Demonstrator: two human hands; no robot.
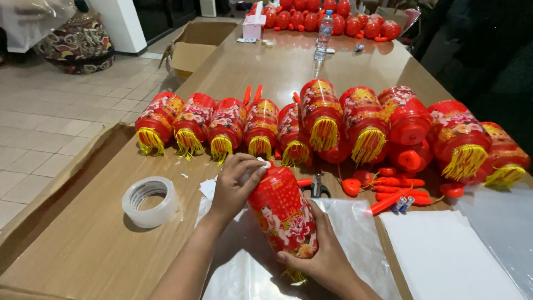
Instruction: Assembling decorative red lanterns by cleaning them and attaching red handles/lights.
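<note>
Red plastic lantern point(282, 214) w/ floral print held over clear plastic sheet point(355, 222) at near edge of table point(83, 244). Right hand point(325, 253) wraps lower part from beneath, fingers closed on it; yellow tassel pokes out below palm. Left hand point(236, 186) curled over lantern's top end, fingertips pinching small white bit there. Tape roll point(150, 201) lies left of left hand, apart from it. Scissors point(317, 186) just behind lantern, partly hidden. Row of finished lanterns point(322, 125) w/ yellow tassels lies across table mid. Loose red parts point(397, 191) right of scissors, white paper point(444, 255) at near right. Water bottle point(323, 36) and more lanterns at far end
</note>
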